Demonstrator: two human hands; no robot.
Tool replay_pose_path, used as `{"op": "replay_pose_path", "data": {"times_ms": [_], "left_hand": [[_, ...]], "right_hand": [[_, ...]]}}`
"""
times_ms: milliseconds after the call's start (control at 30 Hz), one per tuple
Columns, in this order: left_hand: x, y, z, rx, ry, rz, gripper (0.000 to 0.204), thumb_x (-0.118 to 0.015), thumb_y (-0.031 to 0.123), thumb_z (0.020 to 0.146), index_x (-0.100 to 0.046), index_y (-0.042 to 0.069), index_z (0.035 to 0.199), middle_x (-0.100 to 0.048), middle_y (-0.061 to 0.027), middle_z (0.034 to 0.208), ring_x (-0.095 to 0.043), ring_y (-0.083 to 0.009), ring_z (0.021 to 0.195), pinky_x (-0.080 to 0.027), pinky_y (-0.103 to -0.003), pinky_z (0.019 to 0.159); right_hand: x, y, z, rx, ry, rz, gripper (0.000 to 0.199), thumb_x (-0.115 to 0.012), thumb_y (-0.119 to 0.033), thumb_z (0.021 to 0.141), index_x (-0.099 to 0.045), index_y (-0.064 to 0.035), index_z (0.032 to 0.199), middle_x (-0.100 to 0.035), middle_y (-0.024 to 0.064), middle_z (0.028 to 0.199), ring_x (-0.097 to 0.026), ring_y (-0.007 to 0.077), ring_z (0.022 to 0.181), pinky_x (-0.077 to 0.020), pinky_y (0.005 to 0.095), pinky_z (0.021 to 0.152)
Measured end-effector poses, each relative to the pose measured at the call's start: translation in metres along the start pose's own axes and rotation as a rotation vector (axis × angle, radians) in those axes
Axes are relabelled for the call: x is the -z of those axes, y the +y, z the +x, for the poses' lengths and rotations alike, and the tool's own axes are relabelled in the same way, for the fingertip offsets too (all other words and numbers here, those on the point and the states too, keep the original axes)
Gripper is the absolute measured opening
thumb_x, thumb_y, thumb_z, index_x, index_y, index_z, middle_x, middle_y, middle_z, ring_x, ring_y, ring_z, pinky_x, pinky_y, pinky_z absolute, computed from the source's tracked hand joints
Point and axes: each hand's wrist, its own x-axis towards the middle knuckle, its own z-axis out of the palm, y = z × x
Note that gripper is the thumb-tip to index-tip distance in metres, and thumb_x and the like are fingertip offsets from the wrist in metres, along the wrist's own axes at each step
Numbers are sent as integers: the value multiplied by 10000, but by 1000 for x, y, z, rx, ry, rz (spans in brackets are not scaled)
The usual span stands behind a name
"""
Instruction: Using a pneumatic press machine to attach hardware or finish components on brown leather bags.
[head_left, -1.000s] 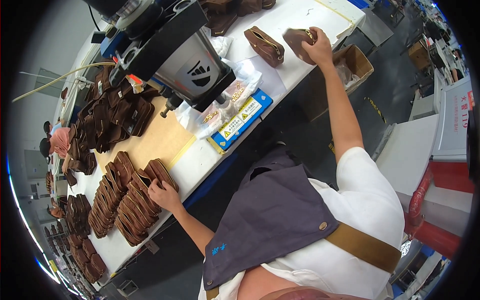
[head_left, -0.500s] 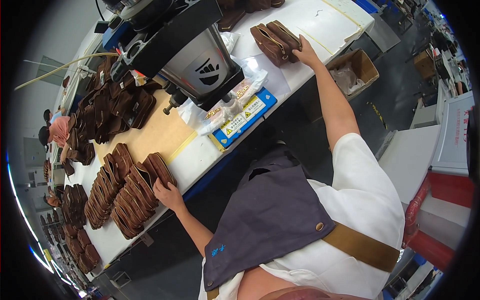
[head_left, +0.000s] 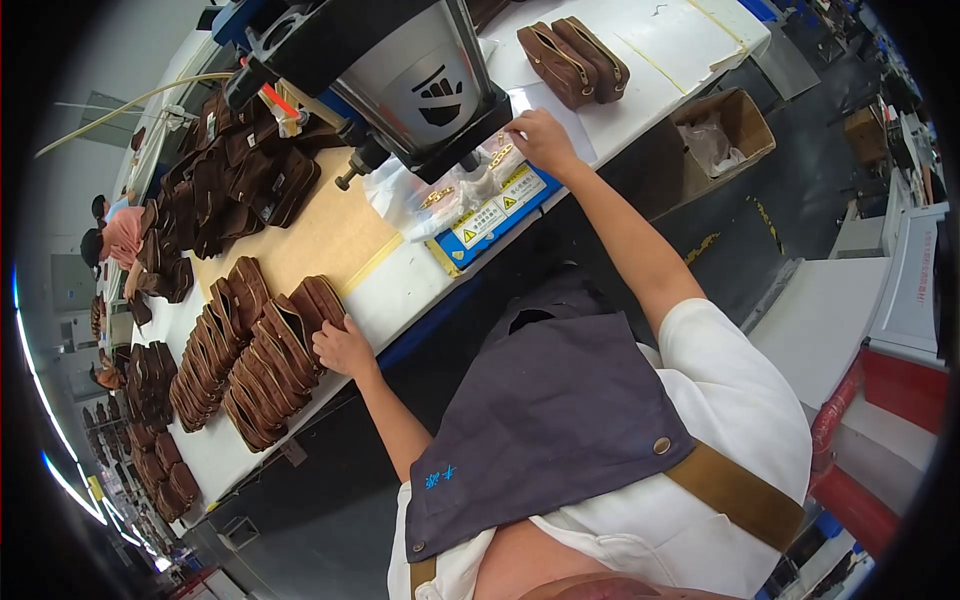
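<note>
My left hand [head_left: 345,347] is closed on the near end of a brown zip pouch [head_left: 318,303], the last in a tightly packed row. My right hand [head_left: 543,138] hovers at the press's blue base [head_left: 476,236], fingers curled together beside a clear plastic bag [head_left: 398,207] with small gold-coloured metal parts [head_left: 436,197]. Whatever those fingertips hold, if anything, is too small to make out. The black-and-silver press [head_left: 415,90] stands over the bag. Two more brown pouches [head_left: 575,62] lie side by side beyond my right hand.
A second row of pouches [head_left: 207,362] sits left of the first. Dark brown pieces [head_left: 235,180] are heaped behind the tan board [head_left: 340,215]. An open cardboard box [head_left: 735,135] stands off the table's right edge. Other people [head_left: 118,240] are at the far left.
My right hand has left the two pouches at the far end and come back to the plastic bag by the press. My left hand stays at the end of the row.
</note>
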Motion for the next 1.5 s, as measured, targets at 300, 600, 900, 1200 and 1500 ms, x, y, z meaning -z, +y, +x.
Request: {"op": "replay_pose_path", "data": {"times_ms": [300,600,900,1200,1500], "left_hand": [[-24,-22,10,-62,181,-90,245,-556,179,901,-597,67,1114,-626,-117,1039,-603,-328,950,-511,-432,755],[22,-40,16,66,-5,-853,245,-492,-6,823,-648,29,1010,-684,-116,937,-657,-246,860,-499,-339,774],[-37,-55,30,356,-418,-1604,245,-492,10,880,-647,-11,1069,-664,-50,991,-605,-129,895,-470,-255,782],[19,-16,13,-522,510,-658,238,-694,224,821,-628,69,991,-574,-82,905,-563,-279,813,-438,-384,735],[40,-8,10,-73,185,-279,334,-725,252,765,-587,31,975,-524,-109,893,-537,-287,892,-442,-408,747]], "right_hand": [[-56,33,17,-265,-363,-249,176,-638,-153,748,-712,-31,852,-688,208,940,-673,356,907,-535,430,814],[-47,44,-5,27,-151,245,304,-659,-68,622,-693,-74,923,-669,177,931,-614,384,923,-472,409,807],[-10,92,46,134,-267,122,251,-673,-133,882,-639,-59,1119,-659,22,966,-606,116,889,-482,268,802],[155,-37,252,-1,-63,437,288,-683,-166,889,-644,-59,1153,-675,27,950,-623,106,871,-499,241,783],[179,-241,276,-120,84,807,196,-643,-114,887,-672,25,1022,-689,97,830,-626,143,608,-507,254,535]]}}
